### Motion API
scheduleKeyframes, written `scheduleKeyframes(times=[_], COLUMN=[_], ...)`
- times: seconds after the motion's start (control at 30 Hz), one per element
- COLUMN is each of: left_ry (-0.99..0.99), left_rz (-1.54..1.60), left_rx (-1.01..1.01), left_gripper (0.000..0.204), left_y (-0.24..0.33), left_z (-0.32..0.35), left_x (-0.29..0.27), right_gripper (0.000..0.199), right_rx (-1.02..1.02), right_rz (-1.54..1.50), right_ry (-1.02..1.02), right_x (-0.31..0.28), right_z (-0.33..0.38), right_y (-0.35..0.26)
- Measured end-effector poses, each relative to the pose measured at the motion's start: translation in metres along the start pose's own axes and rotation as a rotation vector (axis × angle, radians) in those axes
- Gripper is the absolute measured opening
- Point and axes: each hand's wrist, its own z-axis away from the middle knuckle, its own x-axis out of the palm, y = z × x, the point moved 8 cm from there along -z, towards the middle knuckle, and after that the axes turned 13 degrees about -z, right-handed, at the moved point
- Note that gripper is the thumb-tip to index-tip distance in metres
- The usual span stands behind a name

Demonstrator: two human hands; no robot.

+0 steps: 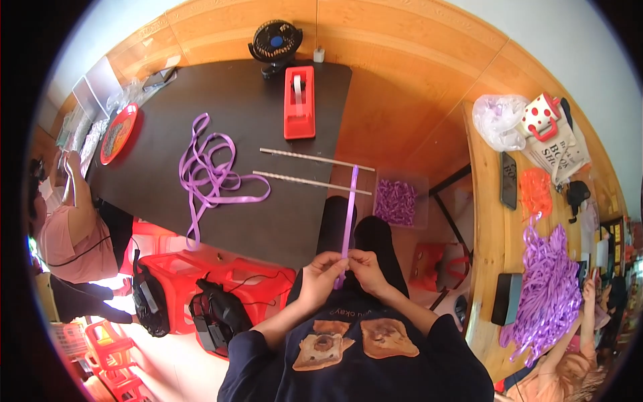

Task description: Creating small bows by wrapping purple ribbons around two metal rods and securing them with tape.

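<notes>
A strip of purple ribbon [349, 218] runs from the far one of two thin twisted rods [315, 157] down to my hands. It crosses the right ends of both rods, which stick out past the dark table's edge. My left hand [321, 273] pinches the ribbon near its lower end, just in front of my shirt. Right beside it, my right hand [368, 271] has its fingertips closed on the same ribbon; the two hands nearly touch. How the ribbon passes round the rods is too small to tell. A short tail hangs below my fingers.
On the dark table [268, 221] lie loose purple ribbon [214, 181], a red tape dispenser [299, 107], a black fan [276, 43] and a red plate [119, 134]. A bin of purple pieces [396, 202] stands beyond my knees. Right, a wooden table [487, 268] bears a ribbon heap [546, 288]. People sit both sides.
</notes>
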Motion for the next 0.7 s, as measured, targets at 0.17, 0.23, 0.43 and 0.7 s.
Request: scheduleKeyframes(times=[0.17, 0.23, 0.43, 0.7], left_ry=[-0.011, -0.072, -0.018, 0.059], left_rz=[0.012, -0.049, -0.152, -0.182], left_rx=[-0.054, -0.111, -0.017, 0.097], left_gripper=[0.007, 0.006, 0.009, 0.016], left_y=[-0.012, -0.020, -0.016, -0.004], left_z=[-0.004, -0.006, -0.008, -0.008], left_x=[-0.011, -0.012, -0.015, -0.016], right_gripper=[0.015, 0.015, 0.012, 0.012], right_rx=[0.272, 0.289, 0.342, 0.356], right_rz=[-0.133, -0.111, 0.012, 0.097], right_ry=[-0.058, -0.101, -0.245, -0.297], right_x=[0.012, 0.014, 0.023, 0.033], right_z=[0.031, 0.036, 0.049, 0.053], right_y=[0.030, 0.036, 0.045, 0.035])
